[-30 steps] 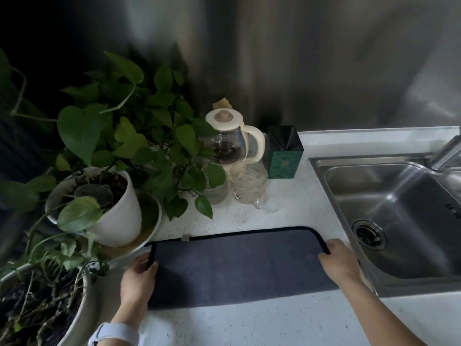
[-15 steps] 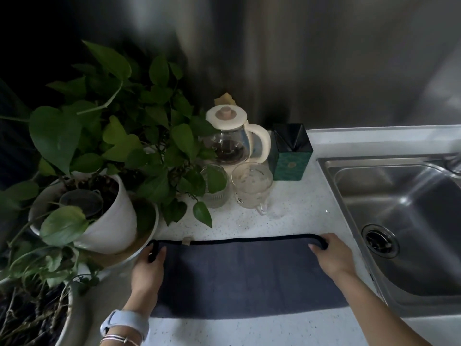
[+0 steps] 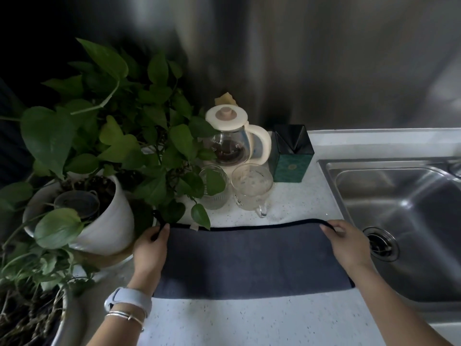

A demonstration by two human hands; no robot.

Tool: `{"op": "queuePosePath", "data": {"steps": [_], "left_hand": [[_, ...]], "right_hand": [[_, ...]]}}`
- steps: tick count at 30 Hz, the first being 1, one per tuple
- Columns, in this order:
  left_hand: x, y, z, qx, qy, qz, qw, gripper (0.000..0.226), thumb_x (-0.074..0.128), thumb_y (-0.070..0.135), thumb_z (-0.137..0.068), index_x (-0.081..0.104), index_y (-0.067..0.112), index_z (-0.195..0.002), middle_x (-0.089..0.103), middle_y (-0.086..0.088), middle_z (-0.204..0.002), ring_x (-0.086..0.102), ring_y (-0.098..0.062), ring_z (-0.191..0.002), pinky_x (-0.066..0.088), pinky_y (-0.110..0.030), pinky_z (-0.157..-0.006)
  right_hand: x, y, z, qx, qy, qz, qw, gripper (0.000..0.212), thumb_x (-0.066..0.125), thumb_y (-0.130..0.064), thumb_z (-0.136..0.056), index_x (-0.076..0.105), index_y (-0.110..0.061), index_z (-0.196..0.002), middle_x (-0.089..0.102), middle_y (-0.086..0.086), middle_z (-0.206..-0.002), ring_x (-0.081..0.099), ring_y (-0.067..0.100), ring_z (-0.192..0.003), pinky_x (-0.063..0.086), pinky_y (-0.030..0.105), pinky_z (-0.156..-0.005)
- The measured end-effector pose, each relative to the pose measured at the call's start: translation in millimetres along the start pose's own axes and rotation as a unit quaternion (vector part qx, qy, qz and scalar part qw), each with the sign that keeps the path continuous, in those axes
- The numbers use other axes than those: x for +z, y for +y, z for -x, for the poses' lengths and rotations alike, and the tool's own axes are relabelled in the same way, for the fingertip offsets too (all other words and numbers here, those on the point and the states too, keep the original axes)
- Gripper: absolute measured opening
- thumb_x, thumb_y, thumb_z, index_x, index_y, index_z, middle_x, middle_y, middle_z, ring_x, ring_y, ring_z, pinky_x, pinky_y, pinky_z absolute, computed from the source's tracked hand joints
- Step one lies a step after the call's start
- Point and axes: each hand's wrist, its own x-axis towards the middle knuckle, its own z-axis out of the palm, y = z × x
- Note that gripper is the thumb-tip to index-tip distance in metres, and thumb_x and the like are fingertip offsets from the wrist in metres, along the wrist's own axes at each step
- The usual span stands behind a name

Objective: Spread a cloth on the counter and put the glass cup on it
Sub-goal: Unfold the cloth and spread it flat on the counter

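Observation:
A dark grey cloth (image 3: 249,260) with black trim lies flat on the white speckled counter (image 3: 249,320). My left hand (image 3: 149,248) pinches its far left corner, and my right hand (image 3: 346,242) pinches its far right corner. Just behind the cloth's far edge stands a clear glass cup (image 3: 250,187) with a handle, upright. A ribbed glass (image 3: 213,187) stands to its left, partly behind a leaf.
A potted leafy plant (image 3: 99,156) in a white pot crowds the left; a second pot (image 3: 32,313) sits at the lower left. A glass kettle (image 3: 232,138) and green box (image 3: 291,156) stand at the back. A steel sink (image 3: 399,221) lies right.
Both hands have pushed the cloth's far edge away from me, closer to the glass cup. The view has also shifted slightly.

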Motion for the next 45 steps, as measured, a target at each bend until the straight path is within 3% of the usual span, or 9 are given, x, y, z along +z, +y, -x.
{"op": "queuePosePath", "data": {"steps": [11,21,24,26,29,32,38,42,45], "left_hand": [[-86.5,-32.7,69.6,-0.098,-0.177,0.224,0.953,0.019,0.053,0.013,-0.086,0.063,0.005,-0.072,0.071,-0.005,-0.058,0.067,-0.013,-0.054,0.055,-0.021,-0.047],[-103.5,-72.3,108.6,-0.029,-0.174,-0.030,0.984,0.006,0.063,0.002,-0.080,0.065,0.000,-0.076,0.064,-0.009,-0.070,0.052,-0.015,-0.063,0.038,-0.013,-0.056],[-105.5,-71.2,107.3,-0.023,-0.140,-0.110,0.984,0.017,0.063,0.018,-0.083,0.065,0.008,-0.070,0.064,-0.011,-0.071,0.054,-0.022,-0.069,0.038,-0.028,-0.062],[-104.6,-69.1,102.6,-0.006,-0.083,-0.160,0.984,0.016,0.062,0.024,-0.083,0.063,0.011,-0.073,0.067,-0.012,-0.075,0.058,-0.027,-0.072,0.040,-0.035,-0.064],[-92.1,-59.2,89.7,0.015,-0.017,-0.160,0.987,0.008,0.061,0.014,-0.082,0.061,0.010,-0.089,0.067,-0.014,-0.084,0.058,-0.027,-0.076,0.041,-0.036,-0.066],[-61.8,-48.4,60.7,0.041,-0.061,-0.206,0.976,0.018,0.055,0.011,-0.085,0.064,0.005,-0.099,0.068,-0.023,-0.097,0.062,-0.036,-0.089,0.041,-0.035,-0.070],[-8.6,-32.8,12.0,0.019,-0.086,-0.204,0.975,0.030,0.055,0.021,-0.088,0.057,0.002,-0.112,0.065,-0.022,-0.111,0.059,-0.035,-0.099,0.043,-0.033,-0.078],[1.0,-31.7,-8.7,0.028,-0.065,-0.181,0.981,0.026,0.061,0.017,-0.084,0.061,0.000,-0.104,0.066,-0.022,-0.105,0.059,-0.035,-0.093,0.042,-0.034,-0.077],[6.6,-25.1,-16.6,0.063,-0.031,-0.144,0.987,0.023,0.063,0.009,-0.082,0.060,-0.005,-0.100,0.066,-0.025,-0.100,0.060,-0.038,-0.092,0.044,-0.038,-0.080]], "right_hand": [[-71.3,27.7,72.6,0.092,-0.165,-0.176,0.966,0.017,0.068,-0.032,-0.075,0.074,-0.019,-0.085,0.077,0.002,-0.089,0.067,0.021,-0.091,0.052,0.043,-0.086],[-73.7,72.8,125.7,0.097,-0.232,-0.024,0.968,0.025,0.069,-0.026,-0.079,0.067,-0.006,-0.063,0.064,-0.006,-0.058,0.058,0.015,-0.066,0.035,0.025,-0.063],[-71.8,73.9,128.3,0.109,-0.203,0.018,0.973,0.050,0.066,-0.035,-0.080,0.038,-0.016,-0.043,0.031,-0.010,-0.042,0.035,0.013,-0.048,0.021,0.030,-0.054],[-66.8,73.0,124.3,0.089,-0.159,0.049,0.982,0.048,0.065,-0.039,-0.080,0.039,-0.020,-0.045,0.033,-0.010,-0.045,0.040,0.016,-0.050,0.022,0.030,-0.054],[-48.2,58.3,107.7,0.042,-0.105,0.076,0.991,0.013,0.065,-0.022,-0.083,0.067,-0.011,-0.090,0.067,0.002,-0.084,0.064,0.025,-0.089,0.043,0.023,-0.069],[-22.4,39.5,76.0,0.023,-0.066,0.082,0.994,0.040,0.062,-0.020,-0.086,0.055,-0.003,-0.122,0.062,0.015,-0.122,0.059,0.031,-0.109,0.046,0.037,-0.088],[17.5,23.5,25.8,0.086,-0.050,0.098,0.990,0.032,0.054,-0.030,-0.090,0.063,-0.002,-0.102,0.067,0.011,-0.093,0.055,0.022,-0.069,0.039,0.028,-0.056],[27.4,16.5,8.5,0.071,0.011,0.062,0.995,0.018,0.056,-0.019,-0.089,0.054,-0.011,-0.074,0.066,0.018,-0.083,0.060,0.031,-0.069,0.043,0.033,-0.061],[30.9,12.6,-2.4,0.059,0.032,0.039,0.997,0.014,0.055,-0.021,-0.090,0.051,-0.008,-0.089,0.064,0.017,-0.093,0.053,0.022,-0.065,0.037,0.029,-0.054]]}}
